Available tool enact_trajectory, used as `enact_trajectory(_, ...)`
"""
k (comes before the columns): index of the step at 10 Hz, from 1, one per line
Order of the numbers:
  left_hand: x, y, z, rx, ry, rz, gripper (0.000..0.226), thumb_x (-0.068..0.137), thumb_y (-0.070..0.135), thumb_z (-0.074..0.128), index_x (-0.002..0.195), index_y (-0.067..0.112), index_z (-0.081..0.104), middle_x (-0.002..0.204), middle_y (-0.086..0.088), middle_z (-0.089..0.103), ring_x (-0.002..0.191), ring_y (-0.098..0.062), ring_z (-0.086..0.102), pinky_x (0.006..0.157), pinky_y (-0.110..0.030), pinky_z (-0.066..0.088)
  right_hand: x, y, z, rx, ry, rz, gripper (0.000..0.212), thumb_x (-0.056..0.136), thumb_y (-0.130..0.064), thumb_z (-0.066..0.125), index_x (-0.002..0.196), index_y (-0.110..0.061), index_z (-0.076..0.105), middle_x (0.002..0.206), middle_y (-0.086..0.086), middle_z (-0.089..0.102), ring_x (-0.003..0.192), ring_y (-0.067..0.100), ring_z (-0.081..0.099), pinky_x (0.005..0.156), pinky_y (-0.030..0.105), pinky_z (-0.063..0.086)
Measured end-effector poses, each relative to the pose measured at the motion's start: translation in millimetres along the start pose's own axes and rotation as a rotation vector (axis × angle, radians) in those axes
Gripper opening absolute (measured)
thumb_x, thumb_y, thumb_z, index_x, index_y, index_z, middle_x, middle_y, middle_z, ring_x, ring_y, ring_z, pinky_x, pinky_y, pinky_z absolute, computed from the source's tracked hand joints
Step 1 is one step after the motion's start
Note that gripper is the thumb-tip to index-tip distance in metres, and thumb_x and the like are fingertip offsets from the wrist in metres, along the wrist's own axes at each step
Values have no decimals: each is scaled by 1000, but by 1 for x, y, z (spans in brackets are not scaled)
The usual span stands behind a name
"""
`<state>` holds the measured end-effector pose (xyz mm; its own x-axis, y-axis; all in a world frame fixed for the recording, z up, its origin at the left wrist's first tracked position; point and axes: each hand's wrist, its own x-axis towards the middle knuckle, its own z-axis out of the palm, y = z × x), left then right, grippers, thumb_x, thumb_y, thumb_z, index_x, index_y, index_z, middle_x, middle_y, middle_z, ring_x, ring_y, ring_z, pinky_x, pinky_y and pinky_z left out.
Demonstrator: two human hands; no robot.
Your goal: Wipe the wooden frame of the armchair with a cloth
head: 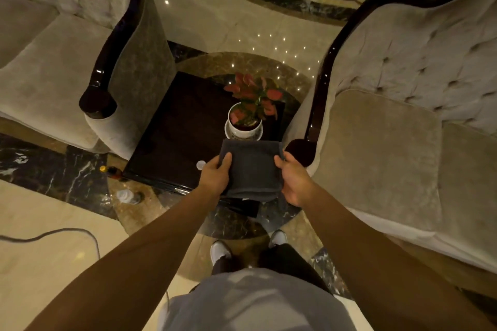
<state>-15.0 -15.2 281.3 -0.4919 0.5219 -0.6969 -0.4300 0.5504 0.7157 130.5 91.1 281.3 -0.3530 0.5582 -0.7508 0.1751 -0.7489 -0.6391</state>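
I hold a folded dark grey cloth (251, 169) flat in front of me over the near edge of a dark side table. My left hand (215, 176) grips its left edge, thumb on top. My right hand (294, 183) grips its right edge. A beige armchair on the right has a glossy dark wooden frame (321, 83) that curves down its arm to a rounded end (301, 152) just right of the cloth. A second beige armchair on the left has the same dark wooden frame (113, 48) with a scrolled end.
A potted red-leafed plant (248, 110) in a white pot stands on the dark square side table (185, 126) just beyond the cloth. Bottles (113, 170) lie on the marble floor at the table's left corner. A cable (53, 235) runs across the floor at left.
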Motion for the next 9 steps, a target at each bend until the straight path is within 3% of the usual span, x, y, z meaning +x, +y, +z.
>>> enact_trajectory(1,7,-28,-2,4,-36,-56,37,96,37,56,122,11,63,112,-12,68,98,-26,67,87,-41,56,11,29,-6,-15,43,61,21,107,-21,38,111,-31,57,125,7,63,106,23,64,89,45,55)
enact_trajectory(2,18,-57,-2,-49,-58,-192,33,93,22,64,123,8,63,117,-16,68,101,-32,68,88,-47,58,26,58,-13,-25,76,162,21,107,-22,36,112,-31,54,128,8,60,110,27,61,92,49,53)
enact_trajectory(3,41,-84,-2,-119,-102,-373,34,88,3,65,122,6,63,105,-14,68,79,-25,72,57,-38,62,59,88,-23,-47,135,248,28,107,-22,37,131,-26,50,141,10,52,124,34,54,105,55,46)
enact_trajectory(4,80,-111,0,-114,-45,-414,39,87,-8,61,125,3,63,109,-18,66,83,-32,67,57,-37,63,99,110,-30,-16,145,343,39,107,-24,38,146,-30,41,149,8,47,131,33,50,109,57,43)
enact_trajectory(5,120,-132,6,-112,26,-397,42,84,-12,62,122,6,66,100,-13,69,77,-28,68,51,-30,61,142,127,-36,-21,114,395,38,107,-24,38,144,-32,42,147,7,50,127,31,54,106,54,46)
enact_trajectory(6,162,-145,7,-108,29,-385,49,81,-15,63,119,16,66,112,-12,69,92,-32,69,70,-45,62,184,142,-36,-11,78,392,32,107,-21,39,135,-30,49,142,8,55,119,30,59,101,52,51)
enact_trajectory(7,203,-160,5,-137,77,-339,58,79,-21,59,128,11,62,119,-14,66,95,-29,68,79,-44,61,224,156,-35,49,63,414,28,105,-18,43,122,-38,54,130,4,61,107,27,64,83,49,59)
enact_trajectory(8,218,-167,1,-168,159,-374,60,79,-22,59,130,9,57,120,-12,60,88,-24,64,54,-26,60,241,167,-38,-117,93,468,36,101,-28,51,131,-46,44,129,-1,57,108,27,60,82,51,54)
enact_trajectory(9,208,-174,-7,-172,194,-425,55,82,-16,61,126,15,55,119,-12,57,94,-27,60,62,-33,56,241,179,-44,-169,182,476,57,99,-30,56,148,-42,29,146,3,48,122,29,55,93,52,48)
